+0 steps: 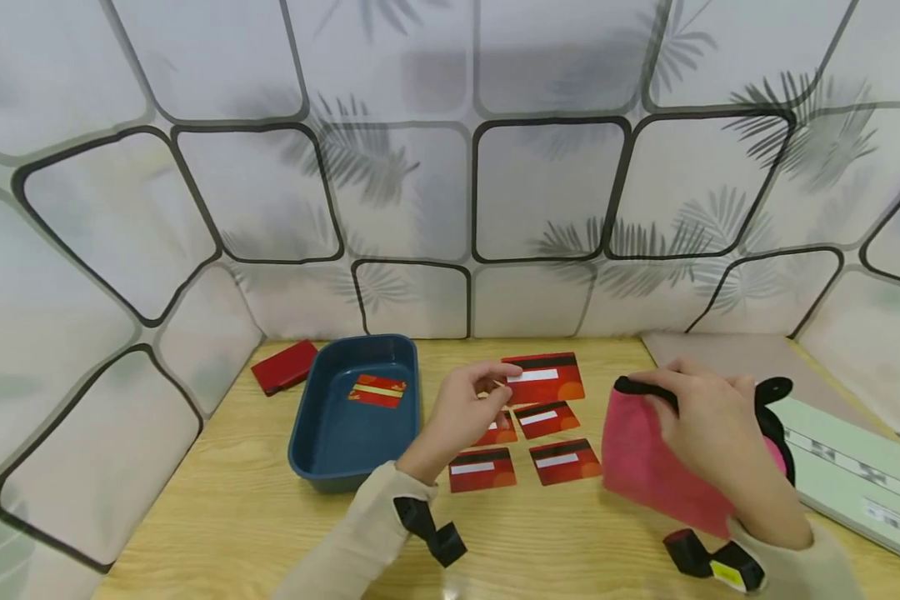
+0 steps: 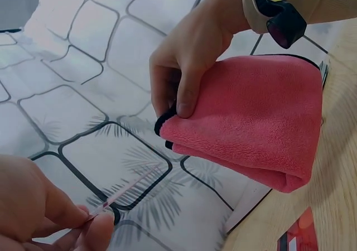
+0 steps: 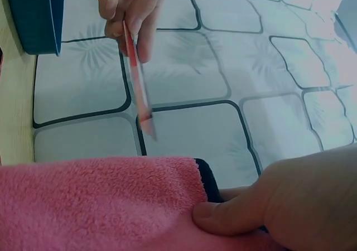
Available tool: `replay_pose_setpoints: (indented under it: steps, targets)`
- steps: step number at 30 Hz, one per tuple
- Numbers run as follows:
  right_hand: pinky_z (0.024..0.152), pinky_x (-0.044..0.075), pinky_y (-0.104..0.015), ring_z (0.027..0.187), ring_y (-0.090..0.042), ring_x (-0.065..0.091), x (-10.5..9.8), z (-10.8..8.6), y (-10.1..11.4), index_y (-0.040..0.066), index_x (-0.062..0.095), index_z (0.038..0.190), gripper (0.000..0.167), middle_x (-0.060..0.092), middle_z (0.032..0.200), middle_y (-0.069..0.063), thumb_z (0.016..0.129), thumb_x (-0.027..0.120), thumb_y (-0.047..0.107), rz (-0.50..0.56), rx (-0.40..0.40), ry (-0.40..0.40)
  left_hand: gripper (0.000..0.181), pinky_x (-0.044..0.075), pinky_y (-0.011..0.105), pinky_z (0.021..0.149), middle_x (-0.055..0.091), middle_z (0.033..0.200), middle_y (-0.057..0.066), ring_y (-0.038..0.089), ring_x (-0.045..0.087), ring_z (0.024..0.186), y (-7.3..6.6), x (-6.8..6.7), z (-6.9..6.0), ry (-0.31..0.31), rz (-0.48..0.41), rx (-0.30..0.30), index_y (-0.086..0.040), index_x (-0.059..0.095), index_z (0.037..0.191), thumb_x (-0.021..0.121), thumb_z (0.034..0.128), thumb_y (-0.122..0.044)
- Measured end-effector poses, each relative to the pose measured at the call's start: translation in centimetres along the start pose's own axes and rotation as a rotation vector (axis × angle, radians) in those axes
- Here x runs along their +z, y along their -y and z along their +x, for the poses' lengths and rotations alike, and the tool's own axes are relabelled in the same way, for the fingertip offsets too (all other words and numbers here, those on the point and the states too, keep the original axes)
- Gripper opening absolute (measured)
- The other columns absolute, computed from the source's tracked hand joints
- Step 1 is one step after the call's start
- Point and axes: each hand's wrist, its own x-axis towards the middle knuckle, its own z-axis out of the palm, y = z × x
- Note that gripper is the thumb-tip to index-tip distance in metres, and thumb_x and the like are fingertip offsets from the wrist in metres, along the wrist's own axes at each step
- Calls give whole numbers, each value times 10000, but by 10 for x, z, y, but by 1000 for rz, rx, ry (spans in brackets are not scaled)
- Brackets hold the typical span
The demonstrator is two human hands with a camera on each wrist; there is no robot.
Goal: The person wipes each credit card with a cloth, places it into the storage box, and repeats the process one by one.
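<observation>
In the head view my left hand (image 1: pixel 461 412) pinches a red card (image 1: pixel 546 379) by its left edge, raised over the table. The card shows a dark stripe and a white strip; the left wrist view has it nearly edge-on. Below it lie several similar cards (image 1: pixel 565 462) on the wood. My right hand (image 1: pixel 708 421) grips a folded pink cloth (image 1: pixel 648 454) with black edging by its upper edge, thumb on the near side, to the right of the cards. Part of the cloth is hidden behind that hand in the head view.
A dark blue tray (image 1: pixel 345 446) stands left of the cards, with a red and gold card (image 1: pixel 377 391) inside. Beyond its left side lies a dark red wallet-like item (image 1: pixel 285 367). A pale green flat box (image 1: pixel 855 475) rests at the right. Patterned fabric (image 1: pixel 420 192) encloses the back.
</observation>
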Motion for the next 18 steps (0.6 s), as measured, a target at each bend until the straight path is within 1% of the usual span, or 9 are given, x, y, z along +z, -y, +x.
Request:
replay_pose_setpoints:
  steps: [3,6,9,11,14,16,18]
  targets:
    - [651,214,-443,744,-299,600,0,0,0,123,751,1001,262,619,835,-44,773,718,-2,13,-3,7,266,463,202,485,641,852,158,89,554,493,-1,0,1,-6,-13,-19,-10,666,1174,517,955,12]
    - [647,219,-438,730,-294,604,-1,-1,1,125,754,1003,264,622,832,-42,773,721,-2,26,-12,7,283,507,203,536,623,819,173,84,554,510,0,1,1,-28,-54,-36,14,654,1185,470,970,24]
    - [648,218,-429,721,-281,603,-2,-2,1,126,751,1017,270,620,830,-40,780,717,-1,30,-13,18,317,534,210,576,615,816,160,91,568,547,1,3,2,-46,-84,-61,21,646,1195,449,950,65]
    - [647,220,-427,713,-273,602,-3,-3,2,127,750,1021,275,616,822,-36,781,717,-2,31,-21,21,329,547,225,590,608,825,137,96,585,587,1,3,3,-50,-89,-70,27,644,1192,472,918,88]
    - [643,220,-426,702,-261,599,-4,-3,4,132,749,1022,281,611,815,-24,776,726,-1,35,-46,15,271,524,221,569,609,821,117,116,579,600,3,4,5,-60,-59,-61,28,665,1144,552,900,53]
    - [642,221,-426,707,-256,599,-5,-3,6,139,749,1022,287,611,813,-15,772,736,0,47,-65,12,214,483,217,552,612,807,101,114,555,607,4,3,5,-86,-17,-45,22,681,1099,607,902,-13]
    - [641,217,-418,712,-249,597,-5,-3,7,151,748,1024,290,612,818,-3,771,745,10,58,-80,14,177,427,213,530,621,787,100,117,525,598,5,4,4,-117,41,-26,10,691,1056,632,919,-85]
